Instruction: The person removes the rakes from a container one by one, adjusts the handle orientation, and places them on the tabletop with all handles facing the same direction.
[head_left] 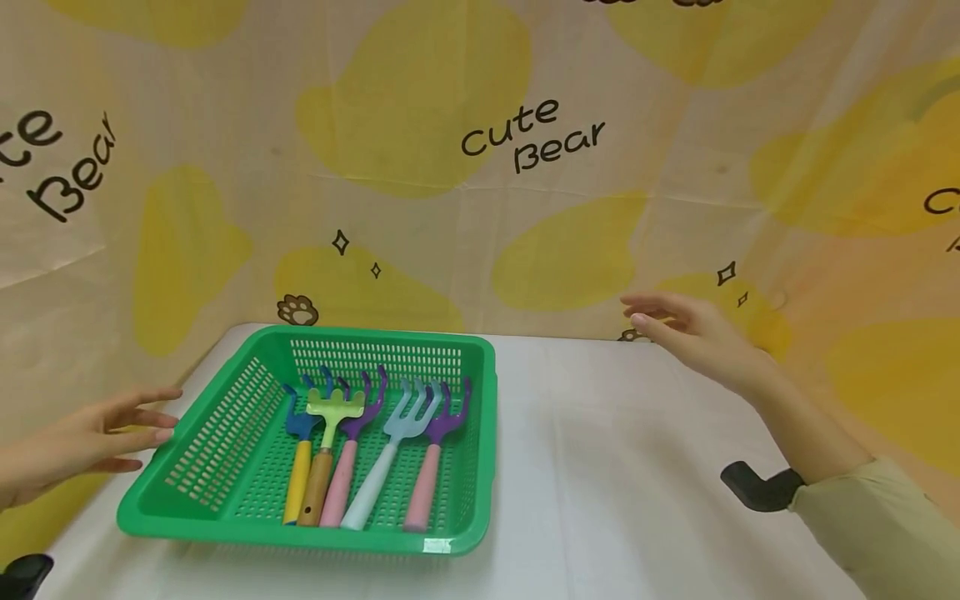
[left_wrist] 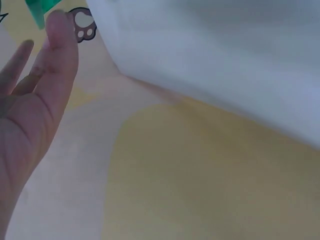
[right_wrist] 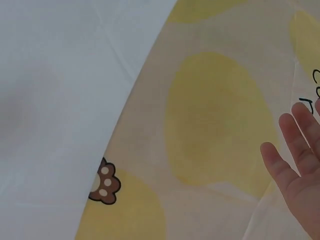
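- Hanging behind the white-covered bench [head_left: 600, 467], a printed cloth [head_left: 570, 267] is shown in every view.
- A green basket [head_left: 300, 540] is set on the bench's left; since nothing is held, a pause is judged to be the step in hand.
- The left grip [head_left: 97, 437] is loosely spread beside the basket's left side; whether contact is made cannot be told.
- The right grip [head_left: 693, 337] is held relaxed and empty, well apart; for any handling, a move leftward is probably called for.
- Five garden tools [head_left: 341, 479] are laid inside, shown only by the head view; merely a green corner is caught at the left wrist.
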